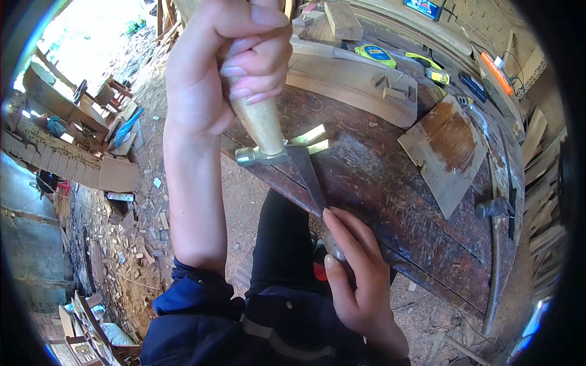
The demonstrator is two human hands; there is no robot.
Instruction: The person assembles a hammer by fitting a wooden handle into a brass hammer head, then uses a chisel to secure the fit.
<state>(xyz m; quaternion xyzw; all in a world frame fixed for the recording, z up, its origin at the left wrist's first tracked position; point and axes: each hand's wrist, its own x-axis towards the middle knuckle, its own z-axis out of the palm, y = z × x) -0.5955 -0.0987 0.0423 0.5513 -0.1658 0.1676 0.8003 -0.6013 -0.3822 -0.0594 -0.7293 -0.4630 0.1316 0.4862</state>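
Observation:
My left hand [253, 67], raised close to the camera, is closed round the pale wooden handle of a claw hammer [262, 125]. The hammer's head points down, its round face to the left and its brass-coloured claws to the right. A dark, flat chisel [307, 177] runs from beside the hammer head down to my right hand [360, 262], its broad end overlapping the head in this view. The fingers and thumb of that hand pinch the narrow end, and the part inside the grip is mostly hidden. Both tools are over the near edge of the worn wooden workbench [378, 183].
Shaped boards [342, 76] with small wood offcuts lie at the back of the bench. A yellow tape measure [375, 55] rests behind them. To the right are a stained flat board [448, 152] and another hammer [491, 207]. Wood scraps [137, 250] litter the ground at left.

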